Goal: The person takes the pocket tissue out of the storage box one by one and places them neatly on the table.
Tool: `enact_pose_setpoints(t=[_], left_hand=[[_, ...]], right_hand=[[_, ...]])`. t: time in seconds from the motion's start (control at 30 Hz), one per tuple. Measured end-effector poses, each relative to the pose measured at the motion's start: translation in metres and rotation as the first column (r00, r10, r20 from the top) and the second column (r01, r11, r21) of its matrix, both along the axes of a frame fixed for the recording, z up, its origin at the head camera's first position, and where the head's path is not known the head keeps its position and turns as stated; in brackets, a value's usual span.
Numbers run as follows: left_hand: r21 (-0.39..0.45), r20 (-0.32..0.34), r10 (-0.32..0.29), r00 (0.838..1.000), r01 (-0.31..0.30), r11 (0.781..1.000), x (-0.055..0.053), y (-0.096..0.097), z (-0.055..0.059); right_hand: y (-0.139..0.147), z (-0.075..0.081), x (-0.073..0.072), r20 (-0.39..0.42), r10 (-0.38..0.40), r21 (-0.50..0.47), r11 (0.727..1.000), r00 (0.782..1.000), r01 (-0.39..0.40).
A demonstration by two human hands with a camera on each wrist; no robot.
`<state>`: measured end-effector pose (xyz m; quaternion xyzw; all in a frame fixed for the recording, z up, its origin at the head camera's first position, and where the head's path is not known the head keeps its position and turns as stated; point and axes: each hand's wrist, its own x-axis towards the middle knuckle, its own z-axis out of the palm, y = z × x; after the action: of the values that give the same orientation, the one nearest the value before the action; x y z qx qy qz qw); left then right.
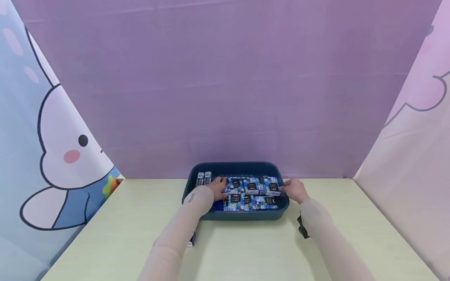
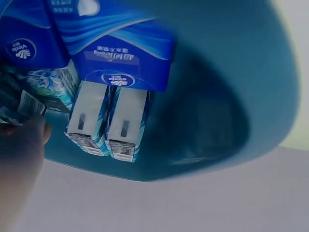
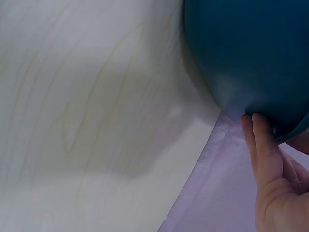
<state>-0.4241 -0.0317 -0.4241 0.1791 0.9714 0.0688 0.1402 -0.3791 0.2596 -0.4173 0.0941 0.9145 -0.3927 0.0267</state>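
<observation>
A dark teal plastic basin stands against the purple backdrop with several floral blue tissue packs inside, some in rows. My left hand reaches into it, thumb and fingers at the end of a tissue pack. In the left wrist view that hand grips a dark pack end with a barcode, partly cut off by the frame. At the basin's right side, my right hand pinches the rim; in the right wrist view its fingers press the outer wall.
Two packs stand side by side near blue Vinda packs in the basin. A blue-and-white box lies by the left forearm on the pale table. A black object shows beside the right wrist. Printed cloth hangs at the left.
</observation>
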Motion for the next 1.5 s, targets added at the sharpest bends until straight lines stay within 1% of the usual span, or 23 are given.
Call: enact_pose_setpoints(t=[0.1,0.17,0.27,0.33,0.4,0.5,0.57,0.63,0.73,0.83,0.97,1.07,1.17,1.2,1.3,1.33,1.4,1.5], left_hand=[[-0.012,-0.037,-0.034,0.999,0.034,0.999,0.001,-0.003,0.002],[-0.026,-0.063,-0.056,0.996,0.055,0.998,0.004,-0.005,0.006],[-0.053,-0.115,-0.092,0.989,0.086,0.995,0.007,-0.008,0.012],[-0.068,-0.149,-0.101,0.984,0.091,0.993,0.009,-0.011,0.016],[-0.074,-0.194,-0.107,0.975,0.094,0.993,0.011,-0.014,0.018],[-0.076,-0.255,-0.106,0.961,0.09,0.993,0.014,-0.018,0.022],[-0.058,-0.287,-0.102,0.952,0.089,0.994,0.017,-0.022,0.024],[-0.029,-0.3,-0.088,0.95,0.083,0.996,0.02,-0.024,0.027],[0.045,-0.298,-0.05,0.953,0.067,0.997,0.028,-0.027,0.037],[0.12,-0.284,-0.015,0.959,0.051,0.992,0.04,-0.029,0.048],[0.198,-0.282,0.003,0.959,0.055,0.979,0.056,-0.033,0.058],[0.228,-0.287,0.01,0.958,0.058,0.972,0.068,-0.036,0.062],[0.244,-0.268,0.012,0.963,0.055,0.968,0.084,-0.04,0.066],[0.243,-0.263,0.009,0.965,0.057,0.968,0.089,-0.041,0.067],[0.246,-0.256,-0.025,0.966,0.09,0.965,0.106,-0.044,0.069],[0.239,-0.261,-0.04,0.965,0.105,0.965,0.112,-0.044,0.069],[0.222,-0.268,-0.072,0.961,0.134,0.966,0.122,-0.046,0.068],[0.196,-0.258,-0.103,0.961,0.156,0.968,0.137,-0.048,0.064]], right_hand=[[-0.001,0.0,0.001,0.005,0.004,-0.003,1.0,1.0,-0.004],[-0.002,0.001,0.001,0.005,0.007,0.004,1.0,1.0,-0.007],[-0.003,0.001,0.002,0.006,0.012,0.013,1.0,1.0,-0.012],[-0.003,0.002,0.003,0.008,0.016,0.014,1.0,1.0,-0.016],[-0.003,0.003,0.003,0.011,0.019,0.012,1.0,1.0,-0.019],[-0.003,0.003,0.004,0.012,0.022,0.01,1.0,1.0,-0.022],[-0.003,0.004,0.005,0.009,0.028,0.015,0.999,1.0,-0.028],[-0.003,0.004,0.005,0.003,0.032,0.02,0.999,0.999,-0.032],[-0.003,0.003,0.004,-0.002,0.037,0.029,0.999,0.999,-0.037],[-0.002,0.002,0.004,-0.004,0.036,0.033,0.999,0.999,-0.036],[0.0,0.001,0.003,0.002,0.042,0.031,0.999,0.999,-0.042],[0.0,0.002,0.003,0.007,0.043,0.028,0.999,0.999,-0.043],[0.001,0.002,0.003,0.013,0.041,0.023,0.999,0.999,-0.041],[0.001,0.003,0.003,0.014,0.042,0.023,0.999,0.999,-0.042],[0.001,0.003,0.004,0.021,0.04,0.015,0.999,0.999,-0.04],[0.001,0.003,0.004,0.02,0.044,0.016,0.999,0.999,-0.045],[0.001,0.004,0.004,0.024,0.046,0.009,0.999,0.999,-0.046],[0.001,0.004,0.005,0.015,0.052,0.01,0.999,0.999,-0.052]])
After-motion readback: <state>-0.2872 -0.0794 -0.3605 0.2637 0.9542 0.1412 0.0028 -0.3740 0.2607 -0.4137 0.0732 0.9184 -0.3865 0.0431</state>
